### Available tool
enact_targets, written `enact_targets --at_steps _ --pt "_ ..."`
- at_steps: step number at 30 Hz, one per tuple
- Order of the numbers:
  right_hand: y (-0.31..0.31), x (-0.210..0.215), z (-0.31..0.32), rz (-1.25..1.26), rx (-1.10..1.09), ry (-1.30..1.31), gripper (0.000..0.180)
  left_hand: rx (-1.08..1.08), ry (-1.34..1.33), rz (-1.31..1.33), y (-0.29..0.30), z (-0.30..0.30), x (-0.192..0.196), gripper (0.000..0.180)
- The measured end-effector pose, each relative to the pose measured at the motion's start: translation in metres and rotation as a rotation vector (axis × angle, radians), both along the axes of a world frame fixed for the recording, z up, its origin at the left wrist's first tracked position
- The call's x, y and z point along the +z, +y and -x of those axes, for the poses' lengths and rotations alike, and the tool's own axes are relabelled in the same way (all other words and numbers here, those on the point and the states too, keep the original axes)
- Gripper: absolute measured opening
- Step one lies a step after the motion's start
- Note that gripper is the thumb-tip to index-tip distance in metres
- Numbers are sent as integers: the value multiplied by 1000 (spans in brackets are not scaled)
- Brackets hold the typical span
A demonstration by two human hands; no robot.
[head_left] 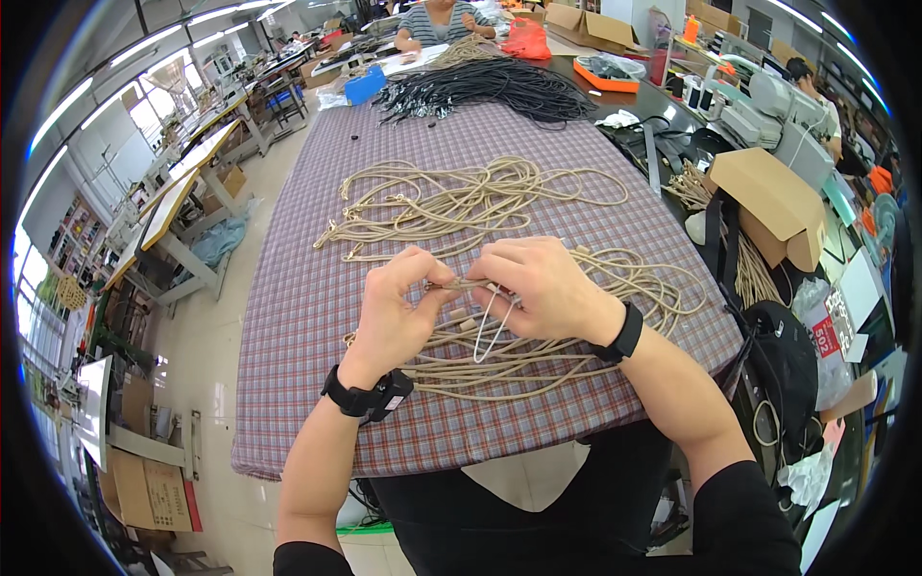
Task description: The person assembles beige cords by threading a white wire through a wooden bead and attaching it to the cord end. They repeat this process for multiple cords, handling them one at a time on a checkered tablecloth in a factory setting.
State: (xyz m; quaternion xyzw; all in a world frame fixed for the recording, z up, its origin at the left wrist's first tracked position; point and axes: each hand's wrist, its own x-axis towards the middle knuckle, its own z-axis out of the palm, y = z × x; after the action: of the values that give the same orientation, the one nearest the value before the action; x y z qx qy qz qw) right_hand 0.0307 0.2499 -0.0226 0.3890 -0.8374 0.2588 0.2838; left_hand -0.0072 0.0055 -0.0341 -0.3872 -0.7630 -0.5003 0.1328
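My left hand (399, 305) pinches a beige cord (461, 285) between thumb and fingertips. Close against it, my right hand (545, 288) has its fingers closed around the same cord. From the right hand's fingers hangs a thin white loop (488, 338), narrow and pointed at its lower end; whether it is wire or string I cannot tell. Below and to the right of both hands lies a bundle of beige cords (538, 370) with small tan pieces on them. Farther off, a second loose bundle of beige cords (461, 202) has metal-looking ends toward the left.
A plaid cloth (288, 384) covers the table. At its far end lie a heap of black cords (490, 88) and a blue box (365, 86); another person (440, 24) sits beyond. Along the right stand an open cardboard box (768, 206), a black bag (783, 360) and machines.
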Motion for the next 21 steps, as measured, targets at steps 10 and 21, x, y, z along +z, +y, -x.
enact_targets --at_steps 10,21 --pt "-2 -3 0 212 80 -144 8 -91 -205 11 1 0 1 21" --pt "-1 14 -7 206 185 -20 13 -400 -460 -123 -10 2 3 7"
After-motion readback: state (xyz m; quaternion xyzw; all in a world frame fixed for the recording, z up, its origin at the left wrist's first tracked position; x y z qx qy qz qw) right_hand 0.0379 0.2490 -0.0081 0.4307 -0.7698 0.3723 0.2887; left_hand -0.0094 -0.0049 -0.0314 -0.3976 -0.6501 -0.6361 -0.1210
